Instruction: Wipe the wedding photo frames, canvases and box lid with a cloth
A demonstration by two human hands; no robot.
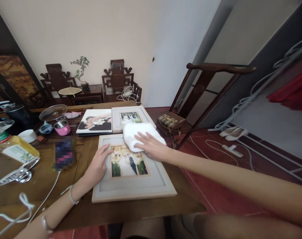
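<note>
A large framed photo (151, 186) with a wide pale mat lies flat near the wooden table's (41, 186) front edge. My left hand (97, 165) rests flat and open on the frame's left side, fingers touching the mat beside the picture. My right hand (152, 145) lies with fingers stretched out on a folded white cloth (136, 132), pressing it onto the frame's upper right part. A second framed photo (117, 119) and a frameless photo print (94, 121) lie just behind.
A phone (63, 154) with a white cable lies left of the frame. Farther left are a pink cup (62, 127), bowls, a yellow package (19, 149) and scissors (18, 174). A dark wooden chair (203, 96) holding a plaid bag (169, 120) stands right of the table.
</note>
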